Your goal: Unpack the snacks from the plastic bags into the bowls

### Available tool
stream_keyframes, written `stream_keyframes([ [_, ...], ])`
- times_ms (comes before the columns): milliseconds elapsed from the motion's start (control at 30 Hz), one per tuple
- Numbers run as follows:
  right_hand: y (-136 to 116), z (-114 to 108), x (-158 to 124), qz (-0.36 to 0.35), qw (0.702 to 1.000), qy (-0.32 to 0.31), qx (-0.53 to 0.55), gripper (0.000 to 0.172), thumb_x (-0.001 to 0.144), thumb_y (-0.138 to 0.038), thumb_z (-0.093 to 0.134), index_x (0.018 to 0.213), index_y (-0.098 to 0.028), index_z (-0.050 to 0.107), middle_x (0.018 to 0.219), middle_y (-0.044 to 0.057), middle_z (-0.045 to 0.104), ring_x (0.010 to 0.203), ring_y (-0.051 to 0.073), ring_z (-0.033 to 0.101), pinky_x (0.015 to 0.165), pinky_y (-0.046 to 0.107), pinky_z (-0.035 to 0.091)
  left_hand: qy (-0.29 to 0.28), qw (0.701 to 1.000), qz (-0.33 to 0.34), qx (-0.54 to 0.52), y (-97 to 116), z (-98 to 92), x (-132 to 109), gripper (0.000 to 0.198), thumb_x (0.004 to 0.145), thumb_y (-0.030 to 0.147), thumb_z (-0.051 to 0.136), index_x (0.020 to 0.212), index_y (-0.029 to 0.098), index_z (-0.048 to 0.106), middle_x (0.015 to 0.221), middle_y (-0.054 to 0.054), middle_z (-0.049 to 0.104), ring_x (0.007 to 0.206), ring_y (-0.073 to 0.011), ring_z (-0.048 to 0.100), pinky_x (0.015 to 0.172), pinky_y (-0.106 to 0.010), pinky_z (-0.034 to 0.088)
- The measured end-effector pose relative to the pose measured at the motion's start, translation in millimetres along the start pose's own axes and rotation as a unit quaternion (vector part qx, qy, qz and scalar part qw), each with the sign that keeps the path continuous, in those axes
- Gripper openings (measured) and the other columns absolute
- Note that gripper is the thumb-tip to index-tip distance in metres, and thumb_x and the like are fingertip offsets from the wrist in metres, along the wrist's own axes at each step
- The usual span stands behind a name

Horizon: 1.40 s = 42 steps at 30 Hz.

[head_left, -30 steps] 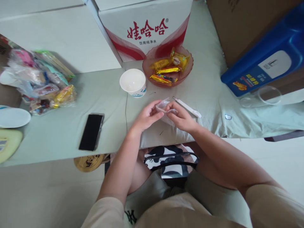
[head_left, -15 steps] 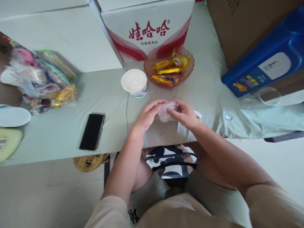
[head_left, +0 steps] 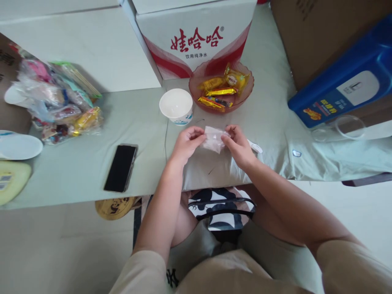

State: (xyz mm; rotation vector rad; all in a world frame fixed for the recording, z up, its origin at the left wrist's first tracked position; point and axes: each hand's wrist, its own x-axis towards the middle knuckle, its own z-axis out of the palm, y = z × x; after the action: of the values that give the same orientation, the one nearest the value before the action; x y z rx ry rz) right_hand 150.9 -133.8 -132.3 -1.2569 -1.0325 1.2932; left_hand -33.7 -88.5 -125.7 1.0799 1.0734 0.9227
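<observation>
Both hands hold a small clear plastic bag (head_left: 213, 139) above the cloth near the table's front edge. My left hand (head_left: 187, 143) pinches its left edge between thumb and fingers. At the other side, my right hand (head_left: 238, 146) grips the right edge the same way. What the bag contains, if anything, I cannot make out. A white paper cup (head_left: 176, 107) with a blue print stands just beyond my left hand. Behind the bag is a pinkish glass bowl (head_left: 196, 96) with several yellow-wrapped snacks (head_left: 223, 91) in it. A white oval object (head_left: 256, 147) lies partly behind my right hand.
A black phone (head_left: 121, 168) lies on the pale green cloth (head_left: 147, 134). Left of it sits a pile of plastic-wrapped goods (head_left: 61, 102). White cartons (head_left: 199, 45) stand at the back. On the right are a large blue bottle (head_left: 346, 77) and a clear plastic cup (head_left: 349, 127).
The plastic bag is now spread flatter and more upright between my hands, which have moved slightly apart. The whole view has shifted a little.
</observation>
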Motion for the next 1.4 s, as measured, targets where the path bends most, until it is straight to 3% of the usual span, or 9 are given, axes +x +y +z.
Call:
stream_keyframes([
  [100,-3,0,-1,-0.001,1.000,-0.026,-0.002,0.050,0.077,-0.054,0.078,0.109,-0.027,0.052,0.099,0.003,0.066,0.085,0.017,0.062,0.075,0.031,0.050,-0.035,0.999,0.029,0.017,6,-1.0,-3,0.021,0.067,0.027,0.085,0.077,0.018,0.070,0.072,0.000,0.069,0.064,-0.0101,0.059,0.063,-0.023,0.047],
  [233,-3,0,0,0.033,0.995,-0.080,-0.042,0.038,0.078,-0.054,0.075,0.090,-0.022,0.058,0.079,0.001,0.061,0.070,0.015,0.057,0.066,0.030,0.045,-0.062,0.998,0.022,0.004,5,5.0,-5,0.029,0.065,0.029,0.087,0.086,0.019,0.070,0.077,0.000,0.071,0.065,-0.0100,0.060,0.062,-0.022,0.045],
  [667,-2,0,11,-0.015,0.997,-0.029,-0.073,0.024,0.082,-0.042,0.066,0.083,-0.023,0.053,0.071,-0.003,0.049,0.064,0.011,0.044,0.059,0.027,0.035,0.048,0.996,0.056,-0.043,-2,7.1,8,0.034,0.063,0.034,0.092,0.080,0.020,0.067,0.067,0.003,0.064,0.061,-0.0086,0.056,0.060,-0.021,0.043],
  [867,-4,6,13,-0.021,0.998,-0.024,-0.047,0.022,0.084,-0.041,0.064,0.083,-0.023,0.052,0.069,-0.004,0.050,0.062,0.011,0.047,0.060,0.027,0.037,-0.009,1.000,-0.014,-0.027,2,-2.0,2,0.044,0.053,0.035,0.098,0.080,0.019,0.066,0.070,0.003,0.065,0.060,-0.0086,0.057,0.059,-0.021,0.044],
  [1033,-5,8,13,0.033,0.998,-0.061,-0.009,0.019,0.089,-0.040,0.059,0.082,-0.022,0.054,0.079,0.000,0.064,0.066,0.012,0.059,0.066,0.028,0.045,0.215,0.968,0.132,-0.001,12,-34.7,-17,0.042,0.059,0.038,0.090,0.074,0.021,0.055,0.065,0.007,0.052,0.059,-0.0078,0.048,0.059,-0.022,0.039],
  [1133,-8,11,14,0.071,0.994,-0.078,-0.012,0.019,0.092,-0.035,0.054,0.078,-0.022,0.053,0.074,-0.001,0.063,0.062,0.011,0.057,0.064,0.027,0.044,0.391,0.876,0.259,0.112,37,-57.4,-15,0.035,0.072,0.029,0.078,0.072,0.022,0.044,0.066,0.008,0.040,0.059,-0.0087,0.040,0.063,-0.023,0.038],
  [1200,-12,13,14,0.069,0.993,-0.093,-0.010,0.018,0.092,-0.031,0.052,0.077,-0.022,0.053,0.073,-0.002,0.062,0.062,0.012,0.056,0.064,0.027,0.044,0.445,0.801,0.308,0.258,59,-64.1,0,0.028,0.076,0.015,0.069,0.072,0.022,0.042,0.068,0.007,0.037,0.064,-0.0107,0.038,0.068,-0.025,0.037],
  [1267,-16,15,13,0.058,0.993,-0.103,-0.013,0.018,0.092,-0.028,0.051,0.076,-0.022,0.054,0.071,-0.002,0.062,0.062,0.012,0.056,0.064,0.027,0.043,0.404,0.764,0.294,0.408,79,-61.1,24,0.027,0.074,0.005,0.066,0.073,0.021,0.045,0.072,0.005,0.043,0.072,-0.0128,0.043,0.076,-0.028,0.039],
  [1400,-18,15,14,0.053,0.992,-0.112,-0.029,0.019,0.092,-0.027,0.050,0.074,-0.022,0.054,0.069,-0.003,0.061,0.062,0.012,0.056,0.065,0.028,0.044,0.144,0.744,0.092,0.646,93,-38.7,83,0.020,0.074,0.002,0.068,0.077,0.019,0.058,0.080,-0.003,0.062,0.094,-0.0222,0.061,0.091,-0.035,0.044],
])
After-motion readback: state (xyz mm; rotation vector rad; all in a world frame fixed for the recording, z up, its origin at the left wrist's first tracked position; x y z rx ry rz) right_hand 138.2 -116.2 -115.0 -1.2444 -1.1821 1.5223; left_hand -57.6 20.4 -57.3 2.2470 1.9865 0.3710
